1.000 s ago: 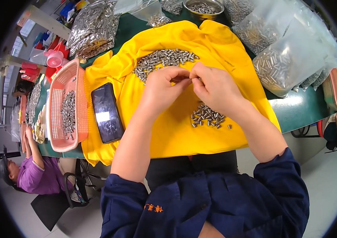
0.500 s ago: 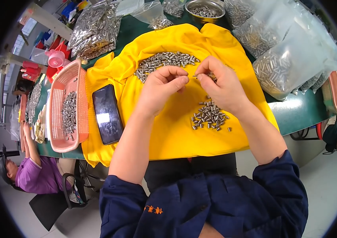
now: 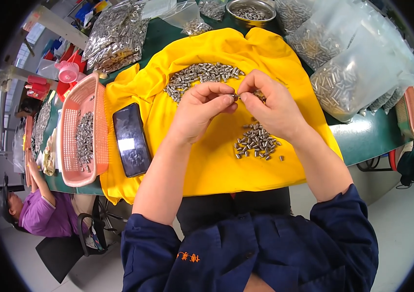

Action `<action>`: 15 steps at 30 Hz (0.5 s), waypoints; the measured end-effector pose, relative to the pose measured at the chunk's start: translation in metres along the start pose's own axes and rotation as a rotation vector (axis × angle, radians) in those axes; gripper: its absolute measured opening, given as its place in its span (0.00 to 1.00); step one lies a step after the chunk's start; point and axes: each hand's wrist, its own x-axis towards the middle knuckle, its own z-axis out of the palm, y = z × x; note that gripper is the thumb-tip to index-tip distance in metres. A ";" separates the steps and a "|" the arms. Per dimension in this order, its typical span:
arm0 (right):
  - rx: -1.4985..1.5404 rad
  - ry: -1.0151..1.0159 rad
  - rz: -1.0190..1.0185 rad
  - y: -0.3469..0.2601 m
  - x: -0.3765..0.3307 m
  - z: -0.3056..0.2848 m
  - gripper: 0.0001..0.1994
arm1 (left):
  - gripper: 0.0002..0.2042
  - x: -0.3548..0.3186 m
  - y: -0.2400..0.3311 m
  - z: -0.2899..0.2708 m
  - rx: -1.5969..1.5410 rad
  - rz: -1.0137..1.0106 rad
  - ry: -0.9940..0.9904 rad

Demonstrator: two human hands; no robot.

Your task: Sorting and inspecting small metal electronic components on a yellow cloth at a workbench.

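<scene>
My left hand [image 3: 198,111] and my right hand [image 3: 274,104] meet above the yellow cloth [image 3: 207,165], thumbs and forefingers pinched. Between their fingertips shows a small dark metal part [image 3: 236,97], mostly covered by the fingers. Beyond my left hand lies a wide pile of short metal cylinders [image 3: 202,73]. A smaller pile of the same cylinders [image 3: 258,142] rests on the cloth below my right hand, with a few lying loose at its edge.
At left, a black phone [image 3: 132,141] lies beside a pink basket [image 3: 101,146] holding metal cylinders. Filled plastic bags [image 3: 336,90] crowd the right; another bag [image 3: 117,36] and a metal bowl [image 3: 251,22] stand at the back. A person in purple [image 3: 46,214] sits at far left.
My left hand has moved slightly right, so the fingertips of both hands now meet at the small metal part. The right hand has barely shifted.
</scene>
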 end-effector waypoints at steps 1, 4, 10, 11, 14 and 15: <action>-0.049 0.029 -0.043 0.000 0.000 0.001 0.02 | 0.07 0.001 0.000 0.001 0.018 0.000 0.011; -0.207 0.041 -0.074 0.000 -0.001 0.002 0.02 | 0.06 0.001 0.000 0.005 0.151 0.019 0.061; -0.348 0.102 -0.110 0.007 -0.003 0.010 0.02 | 0.05 -0.001 -0.001 0.009 0.413 0.103 0.129; -0.295 0.101 -0.099 0.009 -0.003 0.009 0.02 | 0.05 -0.001 -0.001 0.009 0.410 0.089 0.130; -0.129 0.026 -0.011 0.004 0.001 0.003 0.02 | 0.06 0.002 0.000 0.006 0.307 0.065 0.107; -0.128 0.022 -0.012 0.003 0.002 0.001 0.02 | 0.06 0.002 0.001 0.005 0.307 0.067 0.111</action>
